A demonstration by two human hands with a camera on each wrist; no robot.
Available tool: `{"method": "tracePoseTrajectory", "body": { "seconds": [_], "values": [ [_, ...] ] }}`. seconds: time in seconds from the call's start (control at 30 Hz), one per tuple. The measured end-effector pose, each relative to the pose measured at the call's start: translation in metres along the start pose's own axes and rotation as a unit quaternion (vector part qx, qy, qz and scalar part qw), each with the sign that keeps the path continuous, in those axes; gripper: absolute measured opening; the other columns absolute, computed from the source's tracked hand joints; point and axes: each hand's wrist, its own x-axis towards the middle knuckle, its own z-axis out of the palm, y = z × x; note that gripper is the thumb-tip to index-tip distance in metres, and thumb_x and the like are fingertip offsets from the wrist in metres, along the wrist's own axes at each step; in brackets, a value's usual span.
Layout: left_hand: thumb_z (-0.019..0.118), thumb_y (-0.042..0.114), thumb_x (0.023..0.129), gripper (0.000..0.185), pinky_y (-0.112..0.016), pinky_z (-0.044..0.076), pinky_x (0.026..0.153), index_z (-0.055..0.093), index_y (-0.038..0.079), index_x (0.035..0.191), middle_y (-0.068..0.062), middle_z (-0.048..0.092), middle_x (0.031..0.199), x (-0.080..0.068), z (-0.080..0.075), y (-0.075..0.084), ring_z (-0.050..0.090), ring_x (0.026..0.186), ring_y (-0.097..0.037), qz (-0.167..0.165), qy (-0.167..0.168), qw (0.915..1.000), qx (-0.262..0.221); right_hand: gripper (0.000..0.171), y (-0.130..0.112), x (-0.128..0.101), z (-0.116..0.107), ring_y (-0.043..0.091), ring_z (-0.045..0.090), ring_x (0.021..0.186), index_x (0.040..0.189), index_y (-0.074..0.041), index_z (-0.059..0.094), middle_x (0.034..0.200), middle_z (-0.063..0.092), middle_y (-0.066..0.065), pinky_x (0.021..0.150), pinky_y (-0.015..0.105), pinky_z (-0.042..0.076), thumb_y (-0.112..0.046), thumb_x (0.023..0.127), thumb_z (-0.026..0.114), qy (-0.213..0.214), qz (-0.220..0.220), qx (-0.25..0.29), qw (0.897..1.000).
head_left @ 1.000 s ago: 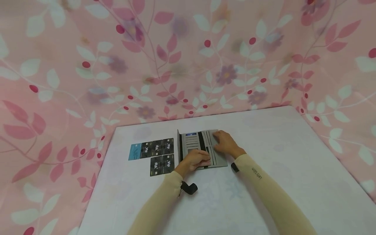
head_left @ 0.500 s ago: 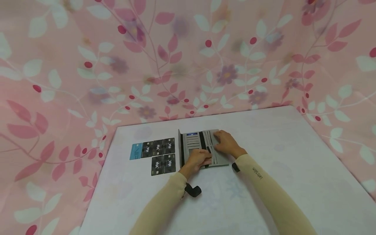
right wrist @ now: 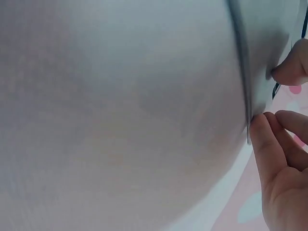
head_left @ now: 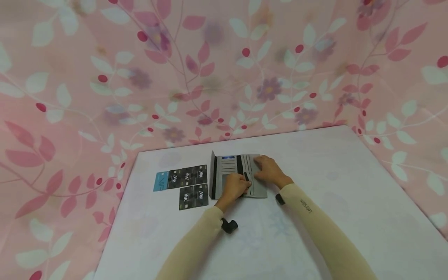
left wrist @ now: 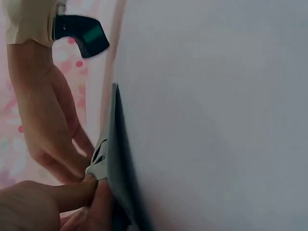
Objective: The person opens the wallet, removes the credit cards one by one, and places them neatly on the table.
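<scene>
A grey wallet (head_left: 227,169) lies open on the white table (head_left: 325,167), its card slots facing up and a blue card in the top slot. My left hand (head_left: 237,186) pinches the wallet's near middle part; in the left wrist view thumb and finger (left wrist: 94,185) grip the wallet's thin edge (left wrist: 120,163). My right hand (head_left: 267,171) rests with straight fingers on the wallet's right half. The right wrist view shows its fingers (right wrist: 269,139) against the wallet's edge (right wrist: 243,82).
Left of the wallet lie a light blue card (head_left: 161,181) and two rows of black VIP cards (head_left: 187,177) (head_left: 193,196). A pink floral cloth (head_left: 224,77) rises behind the table and hangs at both sides. Black wrist straps (head_left: 229,225) sit on my cream sleeves.
My left hand has slid a little farther up the wallet, and the wallet's left flap stands slightly more upright. The right hand has stayed on the right half.
</scene>
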Motion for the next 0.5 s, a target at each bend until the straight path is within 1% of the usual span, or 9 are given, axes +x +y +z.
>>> {"method": "tracePoseTrajectory", "body": {
  "seconds": [0.03, 0.1, 0.13, 0.2, 0.23, 0.3, 0.33, 0.37, 0.5],
  "values": [
    [0.076, 0.01, 0.084, 0.033, -0.019, 0.038, 0.039, 0.062, 0.006, 0.054, 0.002, 0.06, 0.05, 0.001, -0.003, 0.001, 0.055, 0.044, -0.006, 0.014, 0.002, 0.9994, 0.032, 0.065, -0.001, 0.0, 0.0, 0.034, 0.054, 0.117, 0.137, 0.007, 0.049, 0.136, 0.051, 0.022, 0.101, 0.045, 0.044, -0.01, 0.079, 0.071, -0.001, -0.001, -0.002, 1.0],
    [0.076, 0.011, 0.084, 0.03, -0.019, 0.037, 0.04, 0.065, 0.006, 0.057, 0.003, 0.06, 0.051, 0.004, -0.007, 0.001, 0.053, 0.044, -0.004, 0.035, 0.007, 0.9966, 0.074, 0.065, -0.004, -0.002, -0.002, 0.036, 0.051, 0.122, 0.138, 0.008, 0.047, 0.137, 0.05, 0.024, 0.105, 0.046, 0.04, -0.01, 0.08, 0.069, -0.005, -0.001, -0.004, 1.0],
    [0.076, 0.011, 0.084, 0.029, -0.019, 0.038, 0.041, 0.065, 0.005, 0.057, 0.002, 0.061, 0.052, 0.005, -0.009, 0.0, 0.054, 0.045, -0.005, 0.029, 0.003, 0.9975, 0.064, 0.066, -0.006, -0.003, -0.002, 0.037, 0.048, 0.126, 0.138, 0.009, 0.046, 0.138, 0.049, 0.024, 0.107, 0.046, 0.038, -0.011, 0.08, 0.069, -0.011, -0.003, -0.006, 1.0],
    [0.075, 0.007, 0.084, 0.026, -0.019, 0.046, 0.045, 0.065, 0.003, 0.061, -0.001, 0.064, 0.057, 0.006, -0.009, -0.006, 0.057, 0.048, -0.005, -0.004, -0.011, 0.9999, -0.001, 0.07, -0.011, -0.007, -0.002, 0.039, 0.043, 0.131, 0.14, 0.011, 0.042, 0.141, 0.045, 0.026, 0.11, 0.047, 0.033, -0.015, 0.081, 0.069, -0.033, -0.011, -0.018, 0.999],
    [0.074, 0.005, 0.084, 0.026, -0.02, 0.05, 0.047, 0.063, 0.002, 0.061, -0.002, 0.065, 0.06, 0.007, -0.009, -0.01, 0.059, 0.05, -0.006, -0.024, -0.017, 0.9986, -0.043, 0.073, -0.014, -0.01, -0.001, 0.039, 0.041, 0.132, 0.14, 0.012, 0.04, 0.143, 0.043, 0.027, 0.111, 0.048, 0.032, -0.017, 0.081, 0.07, -0.045, -0.018, -0.023, 0.999],
    [0.073, 0.001, 0.083, 0.023, -0.024, 0.055, 0.053, 0.062, 0.001, 0.063, -0.004, 0.066, 0.066, 0.008, -0.007, -0.019, 0.063, 0.054, -0.008, -0.063, -0.018, 0.9897, -0.127, 0.079, -0.021, -0.016, 0.0, 0.04, 0.037, 0.135, 0.142, 0.014, 0.036, 0.146, 0.039, 0.028, 0.112, 0.047, 0.031, -0.022, 0.082, 0.072, -0.07, -0.025, -0.029, 0.997],
    [0.073, -0.001, 0.083, 0.025, -0.026, 0.056, 0.055, 0.059, 0.001, 0.063, -0.006, 0.065, 0.067, 0.008, -0.006, -0.022, 0.064, 0.055, -0.01, -0.084, -0.018, 0.9819, -0.169, 0.081, -0.024, -0.019, 0.0, 0.04, 0.036, 0.136, 0.142, 0.014, 0.034, 0.146, 0.037, 0.029, 0.112, 0.047, 0.03, -0.023, 0.082, 0.072, -0.078, -0.029, -0.032, 0.996],
    [0.073, -0.001, 0.083, 0.023, -0.027, 0.057, 0.057, 0.059, 0.001, 0.064, -0.006, 0.065, 0.069, 0.008, -0.004, -0.024, 0.065, 0.057, -0.011, -0.095, -0.015, 0.9756, -0.198, 0.083, -0.027, -0.023, 0.001, 0.04, 0.035, 0.136, 0.143, 0.015, 0.032, 0.147, 0.036, 0.029, 0.112, 0.048, 0.03, -0.025, 0.082, 0.072, -0.084, -0.031, -0.035, 0.995],
    [0.073, 0.002, 0.084, 0.012, -0.027, 0.058, 0.061, 0.066, 0.0, 0.074, -0.006, 0.067, 0.074, 0.008, 0.0, -0.024, 0.067, 0.062, -0.011, -0.107, -0.007, 0.9659, -0.236, 0.087, -0.037, -0.034, 0.004, 0.04, 0.031, 0.139, 0.144, 0.016, 0.028, 0.15, 0.03, 0.029, 0.112, 0.048, 0.03, -0.027, 0.082, 0.071, -0.089, -0.031, -0.028, 0.995]
  ]
}}
